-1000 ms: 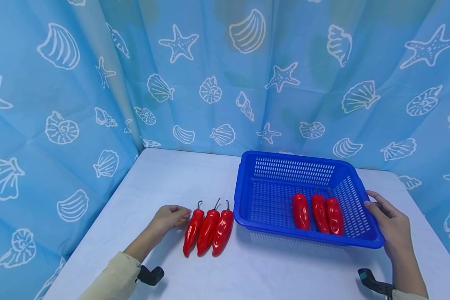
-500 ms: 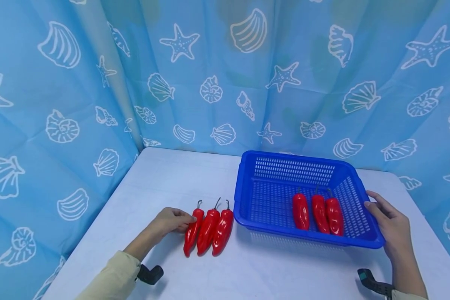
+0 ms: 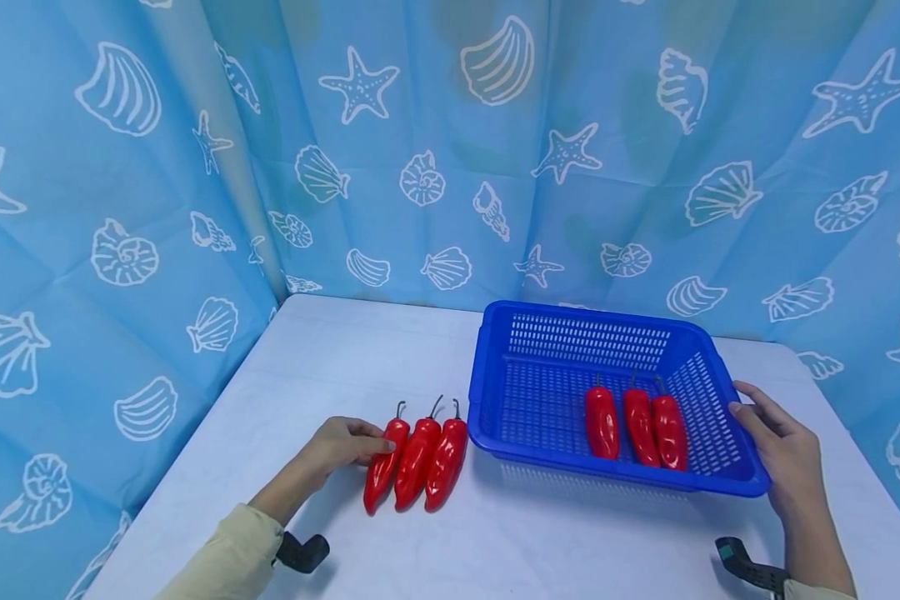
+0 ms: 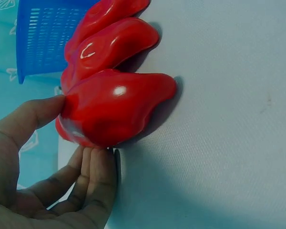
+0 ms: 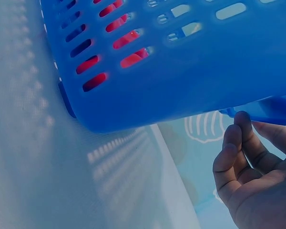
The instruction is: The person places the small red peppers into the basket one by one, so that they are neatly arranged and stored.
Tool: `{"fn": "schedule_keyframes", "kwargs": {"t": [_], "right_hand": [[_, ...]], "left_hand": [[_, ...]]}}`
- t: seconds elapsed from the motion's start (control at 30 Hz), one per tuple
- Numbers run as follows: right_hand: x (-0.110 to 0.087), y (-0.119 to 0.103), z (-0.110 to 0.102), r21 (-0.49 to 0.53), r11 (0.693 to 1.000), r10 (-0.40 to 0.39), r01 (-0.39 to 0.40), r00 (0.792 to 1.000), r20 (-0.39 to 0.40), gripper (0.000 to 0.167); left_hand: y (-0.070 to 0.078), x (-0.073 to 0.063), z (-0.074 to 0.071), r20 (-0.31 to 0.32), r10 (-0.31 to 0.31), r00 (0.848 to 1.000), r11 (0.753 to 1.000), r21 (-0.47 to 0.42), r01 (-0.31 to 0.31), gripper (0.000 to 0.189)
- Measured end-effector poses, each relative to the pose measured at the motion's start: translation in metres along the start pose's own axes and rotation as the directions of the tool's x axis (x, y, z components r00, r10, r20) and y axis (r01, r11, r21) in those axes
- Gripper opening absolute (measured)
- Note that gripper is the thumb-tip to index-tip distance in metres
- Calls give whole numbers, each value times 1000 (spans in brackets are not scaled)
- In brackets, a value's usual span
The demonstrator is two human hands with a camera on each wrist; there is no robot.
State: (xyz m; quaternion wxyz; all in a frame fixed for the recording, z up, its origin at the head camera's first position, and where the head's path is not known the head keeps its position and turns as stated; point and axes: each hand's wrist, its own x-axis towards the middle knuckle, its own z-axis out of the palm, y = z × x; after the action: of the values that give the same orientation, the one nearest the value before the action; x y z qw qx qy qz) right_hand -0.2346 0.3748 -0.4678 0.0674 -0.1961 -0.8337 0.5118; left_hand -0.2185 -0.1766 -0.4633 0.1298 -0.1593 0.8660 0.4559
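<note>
My left hand (image 3: 337, 450) pinches the leftmost of three red peppers lying side by side on the table, with the thumb on one side and the fingertips on the other. That red pepper (image 4: 119, 102) fills the middle of the left wrist view. The middle pepper (image 3: 417, 462) and the right pepper (image 3: 446, 467) lie close against it, stems pointing away. To their right stands a blue plastic basket (image 3: 555, 464), holding three more red peppers (image 3: 602, 422) in its right half. My right hand (image 3: 791, 458) grips the basket's right rim, thumb on top; its fingers (image 5: 224, 160) show beneath the rim.
A white-covered table (image 3: 360, 342) carries everything. Behind it and at the left hangs a blue curtain (image 3: 420, 217) with white shell and starfish prints. Dark wrist-worn devices (image 3: 302, 552) sit on both wrists.
My left hand has moved slightly right, from beside the leftmost pepper onto it, and now pinches it. That pepper's tip has shifted a little left. The right hand and basket have stayed put.
</note>
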Motion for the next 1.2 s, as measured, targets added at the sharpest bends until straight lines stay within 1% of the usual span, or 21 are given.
{"fn": "schedule_keyframes", "kwargs": {"t": [0.07, 0.2, 0.3, 0.47, 0.57, 0.77, 0.97, 1.2], "right_hand": [[-1, 0, 0, 11, 1000, -2, 2, 1000, 1, 63], [-1, 0, -1, 28, 1000, -7, 7, 1000, 2, 63], [-2, 1, -2, 26, 1000, -10, 10, 1000, 0, 63], [-1, 1, -2, 17, 1000, -13, 13, 1000, 2, 64], [0, 0, -1, 8, 1000, -15, 15, 1000, 4, 64], [0, 0, -2, 1, 1000, -7, 7, 1000, -1, 64], [-1, 0, 0, 3, 1000, 5, -5, 1000, 8, 69], [-1, 1, 0, 5, 1000, -10, 10, 1000, 5, 67]], "left_hand": [[0, 0, 0, 5, -3, 1000, 1000, -11, 3, 58], [-1, 2, -1, 22, -20, 1000, 998, -64, 21, 59], [-2, 3, -1, 30, -24, 999, 995, -99, 27, 61], [-4, 4, -3, 34, -20, 999, 991, -133, 25, 64], [-2, 5, -5, 35, -24, 999, 988, -150, 29, 64], [11, 6, -10, 47, 4, 999, 982, -190, 5, 63], [25, 5, -11, 78, 41, 996, 974, -227, -23, 67], [39, 3, -16, 83, 85, 993, 959, -277, -59, 71]]}}
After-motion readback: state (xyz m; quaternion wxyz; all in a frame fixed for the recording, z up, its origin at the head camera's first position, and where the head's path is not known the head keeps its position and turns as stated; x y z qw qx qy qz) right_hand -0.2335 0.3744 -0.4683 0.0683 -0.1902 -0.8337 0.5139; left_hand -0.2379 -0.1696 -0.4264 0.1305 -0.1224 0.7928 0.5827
